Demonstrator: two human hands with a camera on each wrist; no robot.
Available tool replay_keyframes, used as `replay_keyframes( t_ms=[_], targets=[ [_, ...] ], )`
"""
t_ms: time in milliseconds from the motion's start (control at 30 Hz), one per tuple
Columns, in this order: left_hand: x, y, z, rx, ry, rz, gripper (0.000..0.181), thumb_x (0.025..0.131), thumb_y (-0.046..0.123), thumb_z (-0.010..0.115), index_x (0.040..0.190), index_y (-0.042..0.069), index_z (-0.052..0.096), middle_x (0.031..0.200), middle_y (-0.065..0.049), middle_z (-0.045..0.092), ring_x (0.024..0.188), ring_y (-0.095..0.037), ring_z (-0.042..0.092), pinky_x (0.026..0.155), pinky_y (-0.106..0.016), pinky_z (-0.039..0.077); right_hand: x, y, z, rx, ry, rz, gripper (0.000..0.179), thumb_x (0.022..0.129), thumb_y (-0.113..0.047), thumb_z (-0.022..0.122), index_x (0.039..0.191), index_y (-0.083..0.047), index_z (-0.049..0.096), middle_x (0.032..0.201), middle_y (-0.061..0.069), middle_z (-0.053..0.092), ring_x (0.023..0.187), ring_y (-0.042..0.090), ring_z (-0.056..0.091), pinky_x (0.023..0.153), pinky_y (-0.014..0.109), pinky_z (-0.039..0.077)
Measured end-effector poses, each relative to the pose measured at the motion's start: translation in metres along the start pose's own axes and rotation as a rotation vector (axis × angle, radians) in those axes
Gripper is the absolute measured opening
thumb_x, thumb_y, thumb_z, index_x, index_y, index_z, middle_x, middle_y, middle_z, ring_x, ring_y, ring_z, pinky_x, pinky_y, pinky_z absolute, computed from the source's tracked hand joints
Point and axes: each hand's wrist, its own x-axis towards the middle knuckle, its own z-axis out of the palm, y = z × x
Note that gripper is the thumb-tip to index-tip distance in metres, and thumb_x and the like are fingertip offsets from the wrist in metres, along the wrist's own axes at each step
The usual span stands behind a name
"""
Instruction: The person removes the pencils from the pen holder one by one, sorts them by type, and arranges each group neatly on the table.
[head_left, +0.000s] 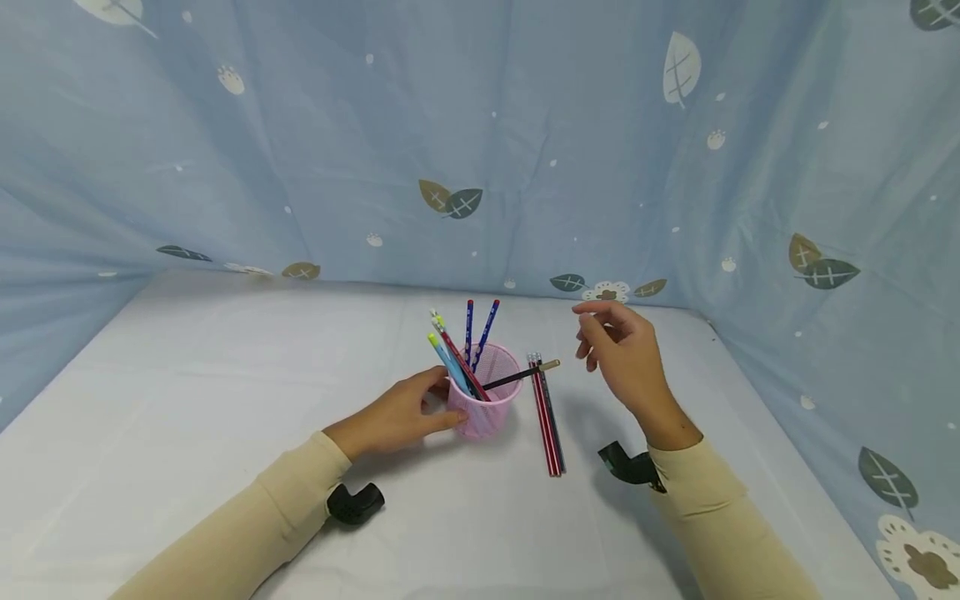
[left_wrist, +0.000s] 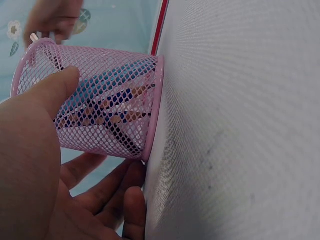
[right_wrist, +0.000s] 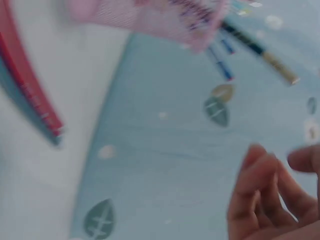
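Note:
A pink mesh pencil cup (head_left: 482, 421) stands upright on the white table. My left hand (head_left: 401, 414) holds it from the left, thumb on the near side and fingers around the far side; the left wrist view shows the thumb (left_wrist: 52, 92) against the mesh. Several pencils lean in the cup: blue ones, a red one, a light blue one (head_left: 447, 362) and a black one with a gold end (head_left: 517, 378) slanting out to the right. My right hand (head_left: 622, 354) hovers right of the cup, fingers loosely bent, holding nothing. Red pencils (head_left: 543, 425) and a dark pencil (head_left: 554, 425) lie side by side between cup and hand.
A blue curtain (head_left: 360, 125) printed with leaves hangs behind the white table (head_left: 225, 375) and along its right side. Black wrist cameras, one below the left wrist (head_left: 356, 504) and one below the right wrist (head_left: 630, 467), sit near the tabletop.

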Motion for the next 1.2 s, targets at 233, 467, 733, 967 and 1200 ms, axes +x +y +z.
replay_keyframes(
  t_ms=[233, 467, 733, 967, 1200],
  targets=[
    [0.001, 0.000, -0.002, 0.005, -0.004, 0.002, 0.059, 0.092, 0.045, 0.070, 0.140, 0.017, 0.049, 0.121, 0.003, 0.064, 0.115, -0.015, 0.058, 0.100, -0.040, 0.048, -0.007, -0.042, 0.002, 0.286, 0.231, -0.255, 0.018, 0.100, -0.005, 0.056, 0.107, 0.009, 0.065, 0.083, 0.000, 0.064, 0.075, 0.014, 0.063, 0.067, 0.021, 0.053],
    [0.001, 0.001, -0.002, -0.004, -0.008, 0.004, 0.060, 0.092, 0.045, 0.070, 0.140, 0.016, 0.049, 0.121, 0.002, 0.063, 0.115, -0.015, 0.057, 0.101, -0.041, 0.047, -0.013, -0.074, 0.022, 0.260, 0.193, -0.407, 0.015, 0.096, 0.002, 0.058, 0.103, 0.013, 0.063, 0.090, -0.003, 0.063, 0.082, 0.012, 0.063, 0.076, 0.021, 0.053],
    [0.003, -0.002, -0.002, -0.004, -0.004, 0.000, 0.060, 0.092, 0.046, 0.070, 0.140, 0.016, 0.050, 0.118, 0.002, 0.064, 0.111, -0.014, 0.056, 0.099, -0.041, 0.048, -0.010, -0.085, 0.056, 0.246, 0.097, -0.330, 0.013, 0.096, 0.001, 0.058, 0.105, 0.008, 0.064, 0.091, 0.006, 0.063, 0.082, 0.016, 0.062, 0.075, 0.022, 0.054],
    [0.002, -0.001, -0.002, -0.012, 0.001, -0.017, 0.061, 0.091, 0.047, 0.070, 0.142, 0.021, 0.048, 0.119, 0.006, 0.063, 0.113, -0.013, 0.056, 0.103, -0.044, 0.047, -0.003, -0.082, 0.078, 0.254, 0.049, -0.253, 0.015, 0.097, -0.006, 0.061, 0.108, 0.004, 0.066, 0.098, 0.014, 0.066, 0.086, 0.018, 0.063, 0.080, 0.024, 0.055],
    [0.001, -0.001, -0.005, -0.013, -0.014, -0.009, 0.061, 0.091, 0.047, 0.070, 0.142, 0.023, 0.046, 0.119, 0.008, 0.062, 0.113, -0.011, 0.056, 0.102, -0.043, 0.047, 0.003, -0.070, 0.091, 0.158, -0.035, -0.227, 0.012, 0.095, -0.011, 0.068, 0.104, -0.003, 0.070, 0.100, 0.007, 0.070, 0.089, 0.015, 0.064, 0.079, 0.026, 0.054]
  ],
)
